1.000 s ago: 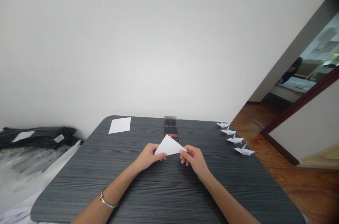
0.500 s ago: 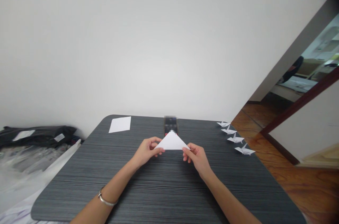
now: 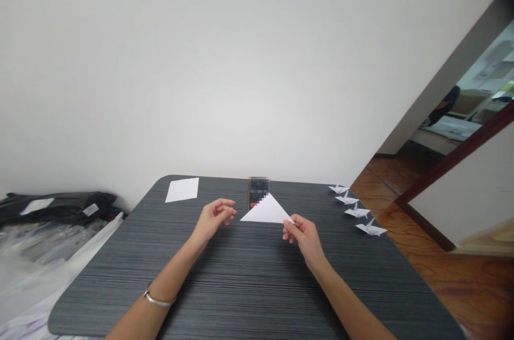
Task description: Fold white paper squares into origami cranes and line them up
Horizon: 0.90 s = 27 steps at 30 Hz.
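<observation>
A white sheet of paper (image 3: 267, 211), folded into a triangle with its peak pointing away from me, is pinched at its right corner by my right hand (image 3: 303, 233). My left hand (image 3: 214, 217) is off the paper, a little left of its left corner, with thumb and fingers apart and nothing between them. Behind the paper lies a phone (image 3: 252, 195), partly covered by the triangle's peak and blurred into blocks.
A flat white paper sheet (image 3: 182, 190) lies at the back left of the dark table (image 3: 225, 297). Several folded paper cranes (image 3: 357, 212) line the right edge. A pale wall (image 3: 257, 72) rises behind; black and clear plastic bags (image 3: 60, 206) lie left of the table.
My left hand has let go of the paper's left corner and moved left. My right hand, still pinching, has shifted the triangle slightly right.
</observation>
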Motion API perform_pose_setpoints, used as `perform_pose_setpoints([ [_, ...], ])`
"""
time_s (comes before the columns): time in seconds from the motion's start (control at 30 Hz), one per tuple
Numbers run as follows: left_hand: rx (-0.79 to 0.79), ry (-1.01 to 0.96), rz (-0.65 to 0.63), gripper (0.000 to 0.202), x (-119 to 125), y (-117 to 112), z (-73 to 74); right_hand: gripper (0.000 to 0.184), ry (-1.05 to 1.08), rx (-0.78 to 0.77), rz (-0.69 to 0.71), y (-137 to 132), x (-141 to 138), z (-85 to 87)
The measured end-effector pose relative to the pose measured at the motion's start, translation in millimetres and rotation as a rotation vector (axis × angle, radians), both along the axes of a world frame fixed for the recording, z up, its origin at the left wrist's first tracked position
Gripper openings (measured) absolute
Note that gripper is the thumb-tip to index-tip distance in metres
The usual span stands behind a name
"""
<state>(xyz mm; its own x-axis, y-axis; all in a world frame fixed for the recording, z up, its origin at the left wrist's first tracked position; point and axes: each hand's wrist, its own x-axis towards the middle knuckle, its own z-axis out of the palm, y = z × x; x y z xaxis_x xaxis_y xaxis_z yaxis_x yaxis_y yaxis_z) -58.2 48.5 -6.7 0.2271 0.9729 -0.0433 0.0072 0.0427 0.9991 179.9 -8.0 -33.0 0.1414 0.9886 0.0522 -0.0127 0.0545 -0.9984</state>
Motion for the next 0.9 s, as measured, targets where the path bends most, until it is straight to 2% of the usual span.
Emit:
perform_pose_setpoints([
  [0.07, -0.055, -0.032, -0.041, 0.03, 4, -3, 2.1, 0.033, -0.009, 0.007, 0.057, -1, -3, -0.1],
  [0.17, -0.111, -0.076, -0.215, 0.032, 13, -10, 2.2, 0.033, -0.04, 0.017, 0.117, -3, -6, -0.6],
  [0.23, -0.131, -0.103, -0.283, 0.034, 18, -15, 0.7, 0.032, -0.062, 0.022, 0.132, -4, -7, -1.3],
  [0.4, -0.186, -0.138, -0.325, 0.033, 21, -19, -2.6, 0.03, -0.09, 0.038, 0.133, -4, -5, -2.9],
  [0.67, -0.173, -0.116, -0.306, 0.031, 21, -16, -3.2, 0.028, -0.11, 0.035, 0.145, -4, -4, -4.3],
  [0.9, -0.225, -0.069, -0.51, 0.031, 21, -22, -0.8, 0.027, -0.121, 0.029, 0.14, -5, -8, -0.4],
])
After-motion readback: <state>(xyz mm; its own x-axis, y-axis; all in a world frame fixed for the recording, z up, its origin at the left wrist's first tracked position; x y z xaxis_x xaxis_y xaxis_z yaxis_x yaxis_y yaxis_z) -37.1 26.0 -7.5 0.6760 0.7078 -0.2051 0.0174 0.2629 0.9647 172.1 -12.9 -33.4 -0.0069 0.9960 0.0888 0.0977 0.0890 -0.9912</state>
